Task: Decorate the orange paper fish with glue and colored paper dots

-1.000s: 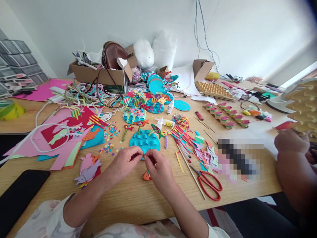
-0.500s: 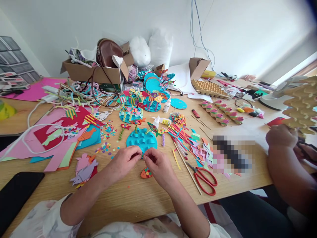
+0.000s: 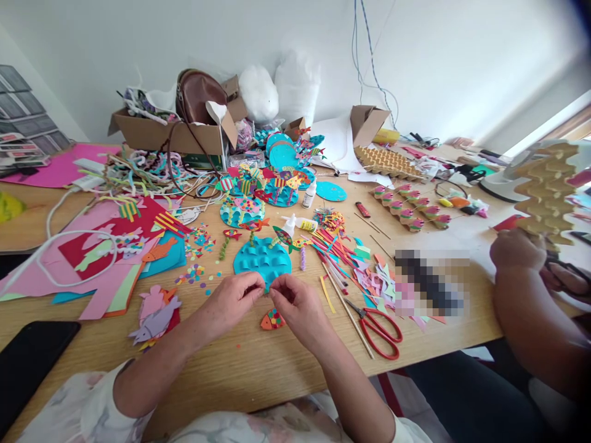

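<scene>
My left hand (image 3: 236, 299) and my right hand (image 3: 298, 303) meet with pinched fingertips just in front of a round blue paper base (image 3: 262, 261) with raised paper loops. Whatever is between the fingers is too small or hidden to name. Below them, partly covered by my right hand, lies an orange paper fish (image 3: 270, 320) with coloured dots. Behind the base stand two white glue bottles, one tipped over (image 3: 306, 224) with a yellow label. Small patterned fish on curled stems, such as a green and red one (image 3: 283, 236), sit round the base's far edge.
Red-handled scissors (image 3: 379, 332) and a wooden stick (image 3: 348, 312) lie at right, near paper scraps (image 3: 376, 277). Cut-out fish (image 3: 156, 314), a phone (image 3: 34, 372) and coloured sheets (image 3: 99, 258) are at left. A co-worker's hand (image 3: 517, 249) holds an egg carton (image 3: 547, 191) at far right.
My hands hold nearly the same pinched pose. The whole view has shifted slightly. The co-worker's egg carton has tilted a little.
</scene>
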`<action>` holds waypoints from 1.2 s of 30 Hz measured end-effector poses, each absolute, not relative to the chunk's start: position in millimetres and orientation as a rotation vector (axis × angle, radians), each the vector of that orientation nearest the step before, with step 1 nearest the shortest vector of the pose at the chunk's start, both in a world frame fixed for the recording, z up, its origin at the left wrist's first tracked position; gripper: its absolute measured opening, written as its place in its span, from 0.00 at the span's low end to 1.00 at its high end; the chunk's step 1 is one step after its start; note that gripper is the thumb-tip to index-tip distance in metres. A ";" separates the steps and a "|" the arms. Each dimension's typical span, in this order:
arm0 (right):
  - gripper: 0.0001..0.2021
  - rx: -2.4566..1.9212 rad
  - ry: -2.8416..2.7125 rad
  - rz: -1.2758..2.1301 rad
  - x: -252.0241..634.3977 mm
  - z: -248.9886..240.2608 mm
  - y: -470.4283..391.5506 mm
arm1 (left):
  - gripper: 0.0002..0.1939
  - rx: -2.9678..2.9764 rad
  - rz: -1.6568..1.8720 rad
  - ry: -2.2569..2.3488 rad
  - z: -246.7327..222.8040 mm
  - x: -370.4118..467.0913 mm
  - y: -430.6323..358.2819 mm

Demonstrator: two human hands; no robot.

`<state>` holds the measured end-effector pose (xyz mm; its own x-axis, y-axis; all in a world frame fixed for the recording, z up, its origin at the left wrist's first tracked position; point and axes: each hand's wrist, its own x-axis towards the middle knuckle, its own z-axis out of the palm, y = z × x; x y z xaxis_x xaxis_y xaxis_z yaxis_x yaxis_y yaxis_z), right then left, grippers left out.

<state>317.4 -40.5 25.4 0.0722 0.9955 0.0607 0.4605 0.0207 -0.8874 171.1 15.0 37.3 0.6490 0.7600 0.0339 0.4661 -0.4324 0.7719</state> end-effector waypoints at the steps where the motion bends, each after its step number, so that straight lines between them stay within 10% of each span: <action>1: 0.05 -1.558 -1.515 0.849 317.6 26.3 -40.7 | 0.07 2.110 0.492 0.946 37.5 171.5 15.0; 36: 0.08 -1.779 -1.781 0.856 346.0 19.3 -52.8 | 0.07 2.178 0.400 0.888 8.0 168.9 -3.4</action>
